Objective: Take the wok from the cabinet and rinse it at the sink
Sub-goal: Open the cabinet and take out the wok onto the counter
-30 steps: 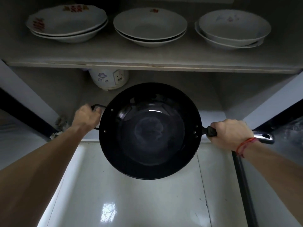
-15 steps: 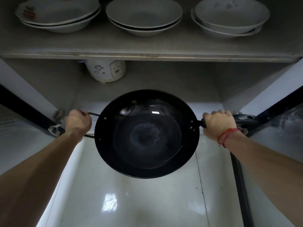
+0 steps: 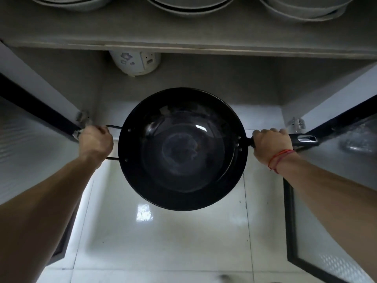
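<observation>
so the wok (image 3: 183, 149) is further out of the cabinet (image 3: 77, 82) now, mid-frame below the shelf (image 3: 183, 33), left hand (image 3: 94, 141) and right hand (image 3: 272, 144) fingers curled tight round its handles, sink's next I guess.

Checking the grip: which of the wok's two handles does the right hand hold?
The long straight handle, gripped by the right hand; the left hand holds the wire loop.

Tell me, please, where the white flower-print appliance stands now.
In the head view, the white appliance stands at the back of the lower compartment, just under the shelf, left of centre, beyond the wok.
</observation>
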